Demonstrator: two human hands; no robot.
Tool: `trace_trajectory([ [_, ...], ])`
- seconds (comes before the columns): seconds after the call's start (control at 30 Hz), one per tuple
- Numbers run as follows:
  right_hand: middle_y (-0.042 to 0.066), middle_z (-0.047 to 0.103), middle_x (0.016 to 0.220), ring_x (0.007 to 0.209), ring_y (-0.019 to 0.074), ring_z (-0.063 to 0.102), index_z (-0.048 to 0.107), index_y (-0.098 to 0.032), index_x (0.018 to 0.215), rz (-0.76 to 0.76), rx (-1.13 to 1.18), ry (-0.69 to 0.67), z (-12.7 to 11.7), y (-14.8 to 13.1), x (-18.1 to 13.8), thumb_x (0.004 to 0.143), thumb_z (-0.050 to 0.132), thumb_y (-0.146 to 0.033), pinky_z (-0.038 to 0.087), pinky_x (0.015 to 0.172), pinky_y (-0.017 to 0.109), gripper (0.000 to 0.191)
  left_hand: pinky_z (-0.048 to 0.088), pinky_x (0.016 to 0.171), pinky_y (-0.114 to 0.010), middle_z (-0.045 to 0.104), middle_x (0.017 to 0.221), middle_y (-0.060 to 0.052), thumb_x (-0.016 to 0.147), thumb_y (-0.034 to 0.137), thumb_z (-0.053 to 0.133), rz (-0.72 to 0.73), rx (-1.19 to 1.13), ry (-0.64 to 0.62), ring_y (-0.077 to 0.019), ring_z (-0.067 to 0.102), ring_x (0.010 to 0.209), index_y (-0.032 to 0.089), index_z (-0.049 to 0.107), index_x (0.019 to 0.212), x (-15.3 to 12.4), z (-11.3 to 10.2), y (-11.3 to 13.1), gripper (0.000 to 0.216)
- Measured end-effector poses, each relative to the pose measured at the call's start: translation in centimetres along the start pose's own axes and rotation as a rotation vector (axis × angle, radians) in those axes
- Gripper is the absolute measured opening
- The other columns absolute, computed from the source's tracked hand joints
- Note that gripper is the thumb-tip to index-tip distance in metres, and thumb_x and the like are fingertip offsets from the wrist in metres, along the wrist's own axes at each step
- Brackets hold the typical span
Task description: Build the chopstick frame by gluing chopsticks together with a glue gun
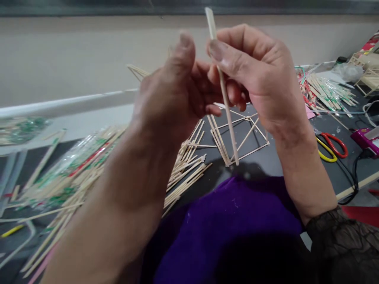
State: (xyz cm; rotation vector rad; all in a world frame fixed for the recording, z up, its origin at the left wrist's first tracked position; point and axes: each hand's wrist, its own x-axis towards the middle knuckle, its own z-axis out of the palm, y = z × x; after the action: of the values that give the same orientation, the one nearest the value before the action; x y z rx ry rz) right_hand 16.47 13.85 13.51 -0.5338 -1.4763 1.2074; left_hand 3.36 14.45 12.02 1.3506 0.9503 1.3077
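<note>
My right hand [251, 67] pinches a wooden chopstick [225, 98] between thumb and forefinger, near its wider upper end. The chopstick slants steeply, thin tip down. My left hand [177, 86] is beside it, thumb raised and fingers spread, slightly blurred. Its fingertips are close to the chopstick and the right fingers; whether they touch, I cannot tell. Behind the left hand, thin stick ends [136, 71] poke out, and what they belong to is hidden. Below the hands, a frame of joined sticks [251, 154] rests on the dark table, partly covered by my hands.
Loose sticks [189, 173] lie below my left hand. Wrapped chopsticks [85, 157] are piled at left, with more wrapped chopsticks [331, 92] at back right. Scissors [334, 146] with red and yellow handles and a purple device [365, 140] with a black cable lie at right.
</note>
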Motion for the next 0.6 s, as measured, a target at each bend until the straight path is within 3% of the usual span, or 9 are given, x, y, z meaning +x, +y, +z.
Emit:
trace_trajectory([
  [0.03, -0.009, 0.049, 0.055, 0.043, 0.0065, 0.040, 0.047, -0.022, 0.070, -0.027, -0.046, 0.014, -0.2, 0.3, 0.1, 0.095, 0.060, -0.022, 0.033, 0.040, 0.021, 0.028, 0.047, 0.047, -0.020, 0.064, 0.060, -0.004, 0.092, 0.045, 0.054, -0.022, 0.011, -0.055, -0.0108, 0.061, 0.054, 0.014, 0.069, 0.069, -1.1, 0.3, 0.2, 0.041],
  [0.13, -0.007, 0.050, 0.057, 0.047, 0.0075, 0.042, 0.047, -0.022, 0.068, -0.064, -0.204, -0.033, -0.7, 1.0, 0.2, 0.090, 0.064, -0.030, 0.035, 0.044, 0.022, 0.029, 0.046, 0.045, -0.020, 0.070, 0.066, -0.003, 0.079, 0.028, 0.069, 0.029, 0.092, -0.012, -0.0121, 0.063, 0.056, 0.019, 0.074, 0.080, -3.3, 0.7, -0.4, 0.010],
  [0.27, -0.004, 0.055, 0.066, 0.053, 0.0079, 0.047, 0.057, -0.021, 0.074, -0.055, -0.391, -0.065, -3.3, 1.3, -0.4, 0.087, 0.059, -0.028, 0.036, 0.047, 0.022, 0.016, 0.040, 0.041, -0.021, 0.066, 0.058, -0.001, 0.078, 0.022, 0.067, 0.043, 0.080, 0.010, -0.0105, 0.056, 0.048, 0.022, 0.074, 0.074, -4.0, 0.9, -1.9, 0.008],
  [0.33, -0.002, 0.059, 0.070, 0.053, 0.0096, 0.048, 0.063, -0.021, 0.078, 0.019, -0.576, 0.063, -6.8, 1.8, -0.6, 0.087, 0.061, -0.032, 0.038, 0.049, 0.023, 0.014, 0.041, 0.042, -0.021, 0.066, 0.058, -0.001, 0.077, 0.021, 0.068, -0.002, 0.028, 0.032, -0.0112, 0.058, 0.049, 0.021, 0.072, 0.073, -4.1, 1.0, -2.2, 0.006],
  [0.4, 0.000, 0.060, 0.066, 0.056, 0.0127, 0.051, 0.062, -0.021, 0.071, 0.115, -0.979, 0.227, -11.7, 3.1, -0.6, 0.083, 0.060, -0.024, 0.039, 0.055, 0.027, 0.012, 0.041, 0.041, -0.021, 0.065, 0.057, -0.001, 0.077, 0.020, 0.067, -0.021, -0.016, 0.074, -0.0110, 0.058, 0.048, 0.020, 0.070, 0.072, -4.1, 0.9, -2.2, 0.006],
  [0.47, 0.001, 0.056, 0.059, 0.065, 0.0183, 0.055, 0.063, -0.020, 0.066, 0.295, -1.366, 0.255, -16.9, 5.2, -0.7, 0.076, 0.066, -0.018, 0.040, 0.065, 0.031, 0.011, 0.039, 0.040, -0.020, 0.064, 0.057, 0.000, 0.078, 0.020, 0.065, -0.017, -0.043, 0.127, -0.0098, 0.057, 0.047, 0.020, 0.068, 0.070, -4.1, 0.4, -2.2, 0.009],
  [0.53, -0.001, 0.046, 0.047, 0.062, 0.0185, 0.051, 0.057, -0.021, 0.052, 0.460, -1.364, 0.209, -21.2, 7.6, -0.9, 0.066, 0.075, -0.015, 0.036, 0.065, 0.032, 0.024, 0.036, 0.037, -0.020, 0.064, 0.055, 0.001, 0.078, 0.021, 0.066, 0.010, -0.055, 0.169, -0.0085, 0.055, 0.045, 0.021, 0.067, 0.067, -3.9, -0.5, -2.2, 0.012],
  [0.6, -0.003, 0.038, 0.038, 0.051, 0.0141, 0.041, 0.053, -0.024, 0.044, 0.408, -1.123, 0.095, -23.9, 9.8, -1.2, 0.060, 0.079, -0.009, 0.031, 0.060, 0.031, 0.034, 0.033, 0.035, -0.020, 0.064, 0.053, 0.002, 0.075, 0.024, 0.069, 0.052, -0.053, 0.195, -0.0075, 0.051, 0.042, 0.023, 0.066, 0.063, -3.6, -1.7, -2.4, 0.013],
])
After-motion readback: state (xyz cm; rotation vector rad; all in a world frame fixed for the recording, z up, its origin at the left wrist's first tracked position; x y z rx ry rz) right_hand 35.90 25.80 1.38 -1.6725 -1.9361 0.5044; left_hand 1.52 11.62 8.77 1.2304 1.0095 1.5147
